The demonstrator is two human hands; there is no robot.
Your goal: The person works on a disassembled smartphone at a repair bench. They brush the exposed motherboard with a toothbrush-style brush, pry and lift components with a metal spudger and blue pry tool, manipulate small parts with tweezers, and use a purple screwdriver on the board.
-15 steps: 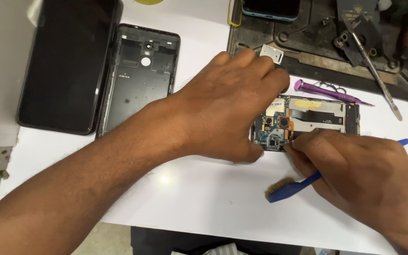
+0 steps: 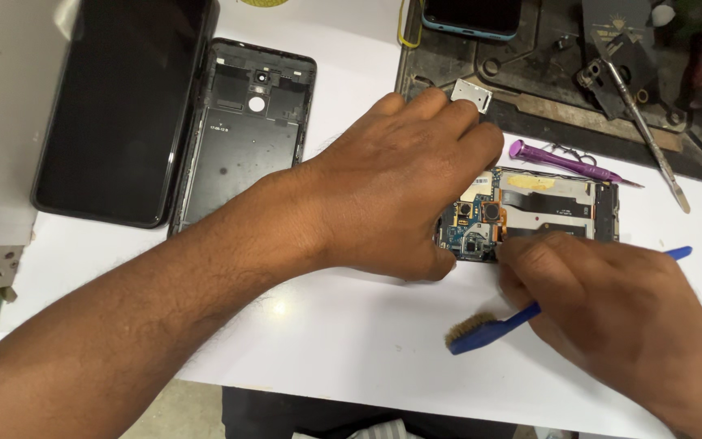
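Here a white table [image 2: 351, 349] bears an opened phone [image 2: 530, 213] beside a dark mat [image 2: 546, 89]

An opened phone [image 2: 530, 213] lies flat on the white surface [image 2: 351, 341], right of centre, its back off: blue circuit board and camera modules at its left end, orange flex cable along the middle. A blue-handled brush [image 2: 489, 329] lies near of it, bristles pointing left
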